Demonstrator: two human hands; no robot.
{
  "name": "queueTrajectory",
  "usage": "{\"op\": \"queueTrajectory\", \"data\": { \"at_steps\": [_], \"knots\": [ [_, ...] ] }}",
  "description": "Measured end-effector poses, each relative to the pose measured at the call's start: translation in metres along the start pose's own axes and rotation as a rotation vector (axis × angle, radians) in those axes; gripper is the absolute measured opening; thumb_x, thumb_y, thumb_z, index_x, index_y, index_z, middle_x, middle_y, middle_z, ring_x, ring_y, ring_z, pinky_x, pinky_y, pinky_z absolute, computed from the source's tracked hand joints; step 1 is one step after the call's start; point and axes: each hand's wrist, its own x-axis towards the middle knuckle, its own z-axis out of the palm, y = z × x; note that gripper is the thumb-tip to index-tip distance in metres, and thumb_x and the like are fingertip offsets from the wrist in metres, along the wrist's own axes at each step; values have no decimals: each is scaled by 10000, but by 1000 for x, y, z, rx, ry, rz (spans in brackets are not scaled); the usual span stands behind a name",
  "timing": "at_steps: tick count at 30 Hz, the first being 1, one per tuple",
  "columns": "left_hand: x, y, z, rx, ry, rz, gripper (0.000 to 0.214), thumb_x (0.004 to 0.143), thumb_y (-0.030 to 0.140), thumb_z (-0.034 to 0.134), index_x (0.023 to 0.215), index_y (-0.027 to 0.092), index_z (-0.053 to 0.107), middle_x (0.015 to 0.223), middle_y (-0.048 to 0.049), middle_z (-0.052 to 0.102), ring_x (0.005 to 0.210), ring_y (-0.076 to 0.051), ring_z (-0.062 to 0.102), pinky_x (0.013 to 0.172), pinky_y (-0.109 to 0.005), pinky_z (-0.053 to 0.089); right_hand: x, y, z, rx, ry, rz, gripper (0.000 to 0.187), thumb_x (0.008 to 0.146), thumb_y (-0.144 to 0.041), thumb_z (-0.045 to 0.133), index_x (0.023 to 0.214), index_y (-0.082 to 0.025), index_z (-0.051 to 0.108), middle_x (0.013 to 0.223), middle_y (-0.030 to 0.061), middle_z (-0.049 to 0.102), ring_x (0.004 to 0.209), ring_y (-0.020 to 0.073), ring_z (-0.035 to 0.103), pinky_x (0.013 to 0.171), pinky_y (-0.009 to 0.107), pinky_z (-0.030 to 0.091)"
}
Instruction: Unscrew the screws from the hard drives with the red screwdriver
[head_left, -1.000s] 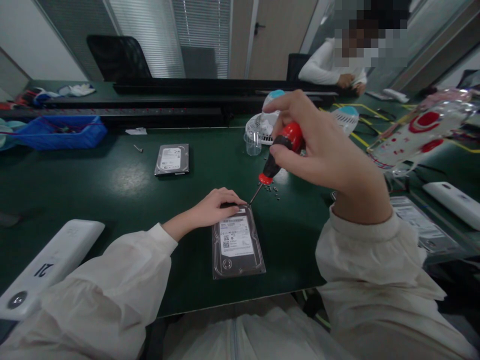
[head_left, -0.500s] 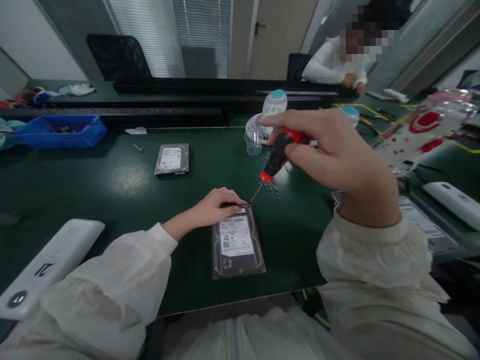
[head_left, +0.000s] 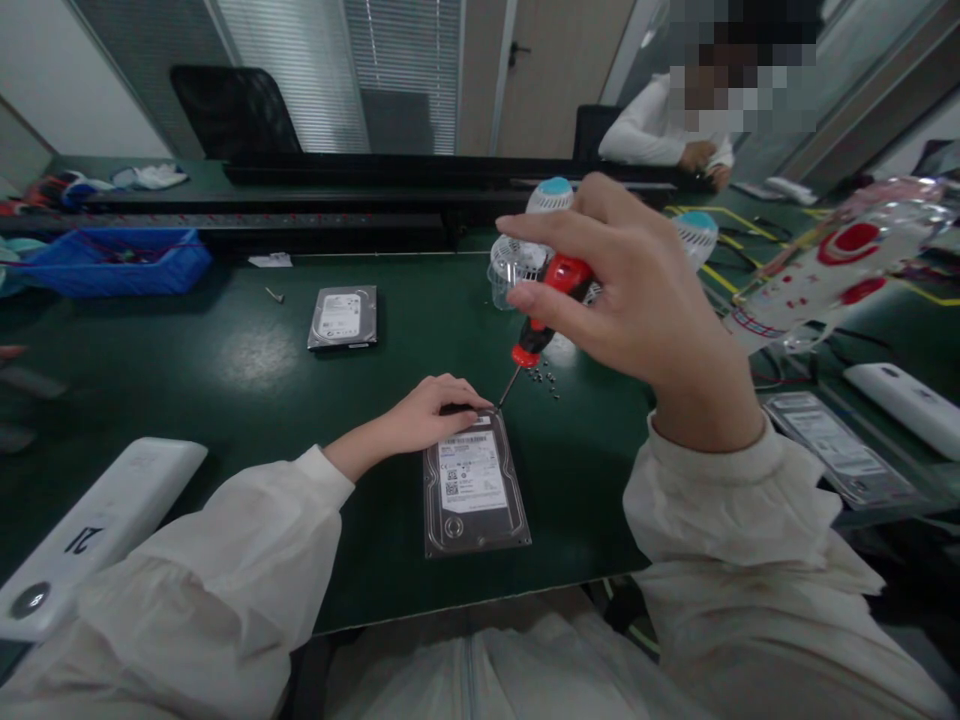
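Note:
A hard drive (head_left: 475,488) with a white label lies flat on the green table in front of me. My left hand (head_left: 427,411) rests on its far edge, fingers curled down and pressing it. My right hand (head_left: 626,290) is closed round the red and black handle of a screwdriver (head_left: 541,322). The tool slants down to the left and its tip sits at the drive's far right corner. Several small screws (head_left: 546,380) lie loose on the table just right of the tip.
A second hard drive (head_left: 343,318) lies farther back. A clear cup (head_left: 505,278) and small fans stand behind my right hand. A white device (head_left: 90,530) is at the near left, a blue bin (head_left: 112,262) far left, bagged drives (head_left: 836,455) at right. Another person sits at the back right.
My right hand has shifted its fingers round the screwdriver handle, turning it, while the tip stays at the drive's corner. My left hand has not moved.

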Motion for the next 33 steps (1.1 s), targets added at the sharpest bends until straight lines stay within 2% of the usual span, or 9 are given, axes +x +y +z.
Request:
{"op": "queueTrajectory", "data": {
  "at_steps": [3, 7, 12, 15, 17, 19, 23, 28, 33],
  "knots": [
    [0, 0, 0, -7, 4, 12, 280, 1067, 323, 584, 1239, 233, 786, 1136, -48, 787, 1075, -228, 688, 999, -416, 462, -1, 5, -1, 14, 42, -24, 584, 1013, -529, 643, 1503, -211, 653, 1270, 146, 771, 1101, 324, 730, 971, 486, 567],
    [0, -2, 1, -5, -4, 10, 289, 1073, 337, 581, 1261, 247, 781, 1133, -43, 782, 1064, -225, 688, 992, -411, 460, -4, 10, -6, 168, 90, -28, 726, 897, -458, 800, 1569, -290, 585, 1237, 90, 786, 849, 267, 732, 765, 434, 612],
    [-1, -2, 1, 7, -3, -4, 282, 1072, 333, 584, 1258, 252, 780, 1137, -44, 779, 1071, -229, 683, 995, -415, 461, -4, 8, -3, 260, 58, -151, 527, 966, -224, 612, 1478, -340, 655, 1204, 41, 804, 953, 257, 746, 937, 458, 602],
    [0, -2, 1, 9, 3, 10, 275, 1064, 313, 592, 1249, 238, 782, 1127, -44, 782, 1063, -228, 685, 986, -411, 458, 0, 6, 6, 161, 147, -162, 399, 1031, -343, 600, 1410, -278, 706, 1103, 50, 833, 989, 277, 722, 941, 476, 580],
    [0, -2, 1, 10, 5, 16, 273, 1060, 299, 595, 1248, 234, 783, 1131, -43, 785, 1064, -227, 688, 988, -410, 457, 1, 6, 10, 116, 190, -147, 409, 1032, -416, 629, 1399, -257, 710, 1043, 47, 834, 933, 262, 719, 883, 441, 586],
    [0, -2, 1, 10, 3, 14, 271, 1055, 291, 601, 1249, 235, 782, 1142, -41, 787, 1071, -226, 691, 994, -409, 461, 2, 6, 11, 134, 154, -154, 425, 1035, -329, 584, 1450, -280, 664, 1096, 38, 813, 925, 232, 726, 886, 406, 589],
    [0, -2, 1, 14, 1, 6, 272, 1061, 301, 596, 1254, 243, 777, 1148, -38, 787, 1086, -227, 693, 1010, -413, 468, 1, 4, 7, 158, 39, -172, 537, 996, -185, 450, 1506, -290, 582, 1280, 84, 722, 1135, 258, 689, 1021, 443, 556],
    [0, 0, 0, 25, 4, 9, 267, 1056, 292, 599, 1241, 236, 783, 1155, -44, 793, 1086, -232, 699, 1006, -419, 468, 3, 3, 11, 22, 36, -37, 354, 1030, -406, 580, 1346, -269, 659, 1206, 116, 725, 1027, 302, 705, 890, 463, 577],
    [0, 0, 0, 24, -1, 6, 271, 1052, 291, 602, 1246, 234, 782, 1160, -45, 789, 1098, -233, 694, 1007, -420, 466, 4, 5, 11, 159, 91, -162, 430, 901, -195, 610, 1321, -285, 591, 1280, 103, 686, 1129, 283, 674, 911, 445, 583]
  ]
}}
